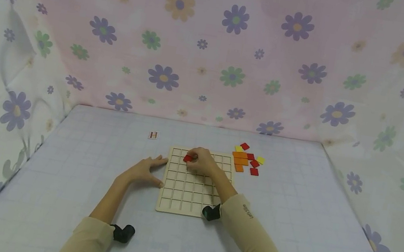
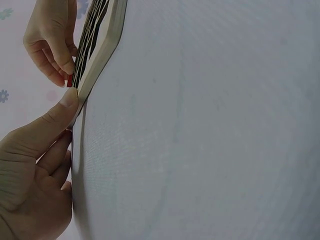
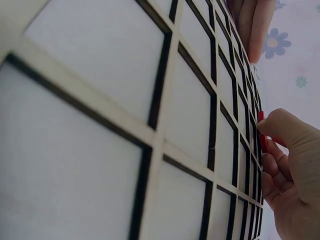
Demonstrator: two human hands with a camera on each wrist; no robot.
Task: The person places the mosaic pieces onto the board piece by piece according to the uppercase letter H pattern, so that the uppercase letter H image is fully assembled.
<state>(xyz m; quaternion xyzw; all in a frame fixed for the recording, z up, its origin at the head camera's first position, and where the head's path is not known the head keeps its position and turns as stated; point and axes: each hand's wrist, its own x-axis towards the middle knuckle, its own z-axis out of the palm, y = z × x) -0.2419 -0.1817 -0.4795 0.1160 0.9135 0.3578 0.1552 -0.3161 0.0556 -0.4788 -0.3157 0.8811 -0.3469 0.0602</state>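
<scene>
A pale wooden grid board [image 1: 168,206] lies flat on the table, divided into square cells. Over its far left part my right hand [image 1: 202,161] pinches a small red square tile [image 1: 187,158]; in the right wrist view thumb and fingertips hold that tile's edge, close to the grid. Whether the tile touches the board is hard to tell. At the board's left edge rests my left hand [image 1: 144,170], thumb and fingers spread and touching the rim. The left wrist view shows the left thumb [image 2: 69,100] against the board's side.
Right of the board's far corner lies a loose group of orange tiles [image 1: 241,161], red tiles [image 1: 254,172] and yellow tiles [image 1: 260,160]. A small printed pattern card [image 1: 154,135] lies beyond the board to the left. Flowered cloth [image 1: 213,56] hangs behind the table [image 1: 57,173].
</scene>
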